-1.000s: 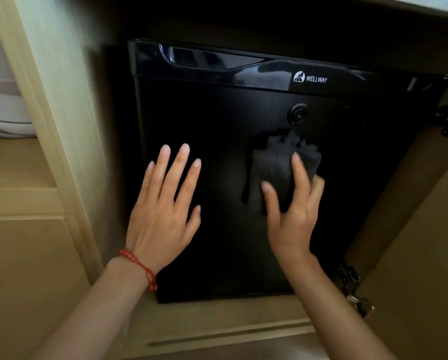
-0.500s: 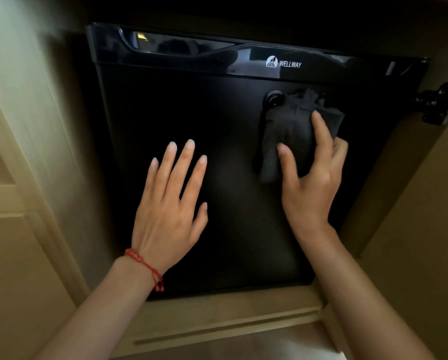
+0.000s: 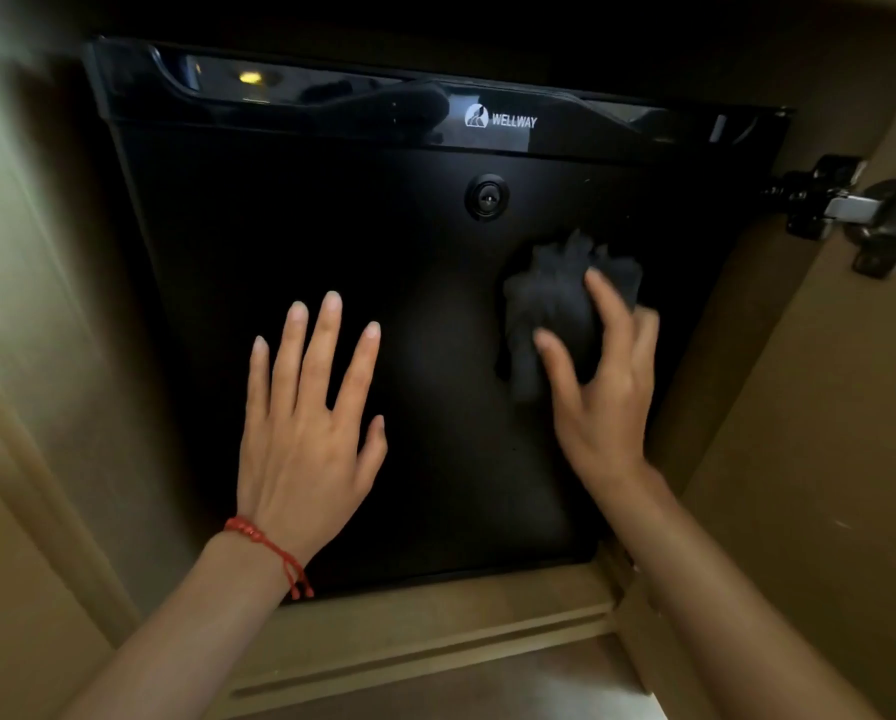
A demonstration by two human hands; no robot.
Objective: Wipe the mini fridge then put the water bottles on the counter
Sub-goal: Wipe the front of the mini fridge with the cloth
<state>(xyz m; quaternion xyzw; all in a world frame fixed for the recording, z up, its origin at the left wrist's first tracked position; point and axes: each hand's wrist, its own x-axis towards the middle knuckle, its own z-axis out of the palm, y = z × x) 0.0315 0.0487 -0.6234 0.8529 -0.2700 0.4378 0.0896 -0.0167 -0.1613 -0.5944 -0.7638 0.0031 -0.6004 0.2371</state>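
Note:
A black mini fridge (image 3: 425,241) sits inside a wooden cabinet with its door shut, a round lock (image 3: 486,196) near the top centre and a glossy handle strip across the top. My left hand (image 3: 305,423) lies flat on the door's lower left, fingers spread, a red string on the wrist. My right hand (image 3: 604,387) presses a crumpled dark grey cloth (image 3: 555,298) against the door, right of and below the lock. No water bottles are in view.
The open cabinet door (image 3: 825,485) stands at the right, with a metal hinge (image 3: 851,210) beside the fridge's top right corner. The cabinet's wooden side wall (image 3: 46,304) is at the left. A wooden sill (image 3: 409,631) runs below the fridge.
My right hand has slid the cloth down from beside the lock to lower on the door's right half. My left hand has stayed flat in place.

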